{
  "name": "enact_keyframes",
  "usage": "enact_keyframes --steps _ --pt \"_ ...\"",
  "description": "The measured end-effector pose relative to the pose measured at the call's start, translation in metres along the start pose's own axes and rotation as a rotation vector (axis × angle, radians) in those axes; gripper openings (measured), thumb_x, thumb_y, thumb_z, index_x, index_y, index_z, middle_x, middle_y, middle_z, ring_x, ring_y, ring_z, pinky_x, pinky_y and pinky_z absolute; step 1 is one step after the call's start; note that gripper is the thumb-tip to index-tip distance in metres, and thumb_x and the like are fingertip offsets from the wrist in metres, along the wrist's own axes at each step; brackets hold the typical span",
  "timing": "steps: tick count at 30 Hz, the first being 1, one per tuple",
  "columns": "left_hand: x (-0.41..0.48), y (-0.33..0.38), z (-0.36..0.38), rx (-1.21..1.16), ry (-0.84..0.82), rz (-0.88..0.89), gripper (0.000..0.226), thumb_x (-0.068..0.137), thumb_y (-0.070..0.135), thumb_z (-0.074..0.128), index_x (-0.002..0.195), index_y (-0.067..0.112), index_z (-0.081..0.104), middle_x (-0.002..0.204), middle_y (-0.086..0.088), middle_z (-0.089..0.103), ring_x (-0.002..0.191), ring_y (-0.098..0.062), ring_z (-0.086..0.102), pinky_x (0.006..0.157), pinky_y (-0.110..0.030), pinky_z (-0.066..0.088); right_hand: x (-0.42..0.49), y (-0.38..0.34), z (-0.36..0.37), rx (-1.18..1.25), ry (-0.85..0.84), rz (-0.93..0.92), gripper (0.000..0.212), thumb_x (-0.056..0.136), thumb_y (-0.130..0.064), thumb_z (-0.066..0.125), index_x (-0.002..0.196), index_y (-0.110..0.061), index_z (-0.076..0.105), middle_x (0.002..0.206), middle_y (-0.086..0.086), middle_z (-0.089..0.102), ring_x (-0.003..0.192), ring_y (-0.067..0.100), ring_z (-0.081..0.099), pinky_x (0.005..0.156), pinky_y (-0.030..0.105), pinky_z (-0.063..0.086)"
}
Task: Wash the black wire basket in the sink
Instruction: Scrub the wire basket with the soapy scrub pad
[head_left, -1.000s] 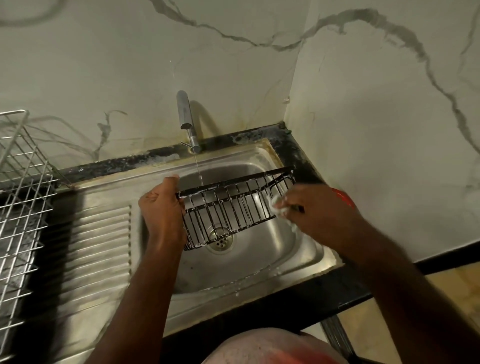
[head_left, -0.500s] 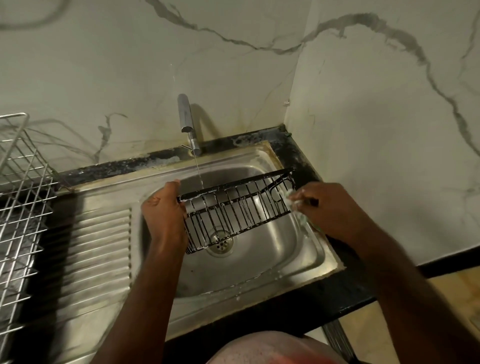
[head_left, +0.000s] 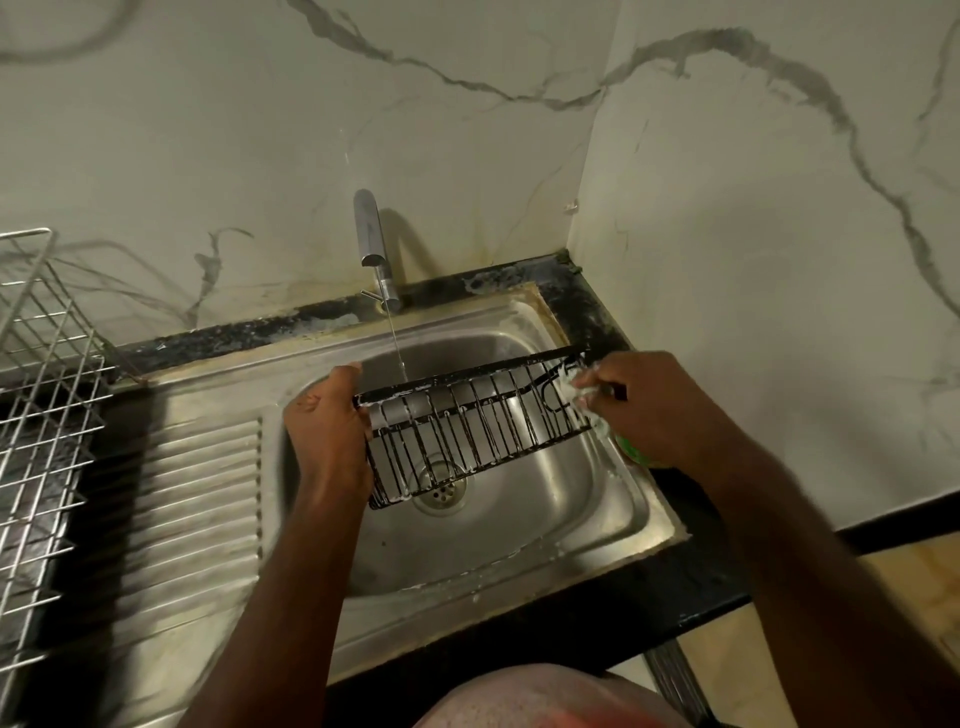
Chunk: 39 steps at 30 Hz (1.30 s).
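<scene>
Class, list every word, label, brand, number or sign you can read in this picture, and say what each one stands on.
None: no readable text shows anywhere.
Tap: bare metal, no brand visible.
Sink: no stamp or label to be seen.
Black basket: plain wire, no tag.
Green thing under the right hand: mostly hidden, any label cannot be seen.
Walls: only grey marble veins, no writing.
</scene>
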<state>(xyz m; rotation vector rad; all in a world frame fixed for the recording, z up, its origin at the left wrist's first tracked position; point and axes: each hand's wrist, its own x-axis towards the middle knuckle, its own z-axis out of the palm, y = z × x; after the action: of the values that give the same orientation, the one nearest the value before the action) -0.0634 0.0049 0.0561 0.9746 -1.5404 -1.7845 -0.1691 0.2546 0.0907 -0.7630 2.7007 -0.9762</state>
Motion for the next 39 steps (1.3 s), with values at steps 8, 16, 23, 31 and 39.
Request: enact_keyframes --steps 8,16,23,31,39 --pt "-0.007 0.0 0.006 0.017 -0.029 0.002 0.041 0.096 0.028 0.058 0.102 -0.012 0.061 0.082 -0.012 0.052 0.065 -0.022 0.043 0.05 -0.021 0.04 0.001 0.004 0.012 -0.117 0.106 0.077 0.016 0.096 -0.017 0.058 0.107 -0.019 0.069 0.099 -0.008 0.063 0.08 -0.001 0.056 0.065 0.002 0.038" --pt "0.001 -0.002 0.003 -0.046 0.025 -0.027 0.031 0.097 0.025 0.057 0.098 -0.005 0.065 0.069 -0.007 0.053 0.057 -0.018 0.043 0.052 -0.03 0.038 -0.008 0.003 0.002 -0.034 -0.008 0.107 0.015 0.092 -0.017 0.065 0.106 -0.019 0.071 0.101 -0.004 0.069 0.075 -0.003 0.06 0.059 0.005 0.044" --pt "-0.012 -0.005 0.018 -0.006 -0.028 0.025 0.035 0.096 0.019 0.056 0.093 -0.015 0.06 0.081 -0.017 0.064 0.069 -0.024 0.053 0.065 -0.038 0.048 -0.007 -0.075 0.025 -0.014 0.04 -0.266 0.026 0.093 -0.01 0.058 0.117 -0.015 0.068 0.115 -0.003 0.054 0.093 0.004 0.055 0.077 0.007 0.047" --pt "-0.013 -0.001 0.011 -0.015 -0.027 0.052 0.025 0.096 0.016 0.056 0.075 0.001 0.059 0.064 -0.011 0.044 0.057 -0.022 0.034 0.054 -0.033 0.037 -0.034 -0.089 0.047 -0.047 -0.36 -0.364 0.027 0.092 -0.011 0.058 0.116 -0.014 0.07 0.109 0.001 0.064 0.089 0.003 0.055 0.077 0.012 0.042" --pt "-0.018 0.0 0.018 -0.046 -0.053 0.089 0.041 0.093 0.01 0.059 0.052 0.013 0.052 0.046 -0.002 0.043 0.044 -0.016 0.038 0.045 -0.024 0.036 -0.012 -0.111 0.056 -0.019 -0.053 -0.402 0.023 0.092 -0.009 0.059 0.112 -0.011 0.071 0.105 0.001 0.062 0.087 0.008 0.057 0.074 0.011 0.044"
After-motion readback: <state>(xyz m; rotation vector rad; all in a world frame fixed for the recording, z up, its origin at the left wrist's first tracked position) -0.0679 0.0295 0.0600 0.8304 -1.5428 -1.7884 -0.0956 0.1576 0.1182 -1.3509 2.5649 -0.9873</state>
